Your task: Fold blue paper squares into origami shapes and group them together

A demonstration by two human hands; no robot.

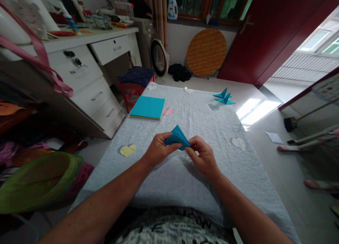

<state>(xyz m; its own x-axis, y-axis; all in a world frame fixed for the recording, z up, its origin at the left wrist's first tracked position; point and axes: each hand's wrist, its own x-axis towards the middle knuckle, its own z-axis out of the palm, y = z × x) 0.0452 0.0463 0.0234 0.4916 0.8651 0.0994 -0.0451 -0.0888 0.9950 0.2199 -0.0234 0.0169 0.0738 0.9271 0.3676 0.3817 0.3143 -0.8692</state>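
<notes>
A folded piece of blue origami paper (178, 134) is held just above the cloth-covered table, its layers fanned apart a little. My left hand (162, 146) pinches its wide left part between thumb and fingers. At the narrow right tip, my right hand (200, 151) grips the paper with thumb and forefinger. A stack of square paper (148, 107), blue on top, lies beyond my left hand. Toward the far right corner of the table sit folded blue paper cranes (224, 97), close together.
The table wears a pale quilted cloth (190, 109). Left of it stand a white desk (92, 85), a stool (136, 77) and a bin with a green liner (39, 180). Behind are an open washing machine door (159, 58) and a round wooden board (207, 52).
</notes>
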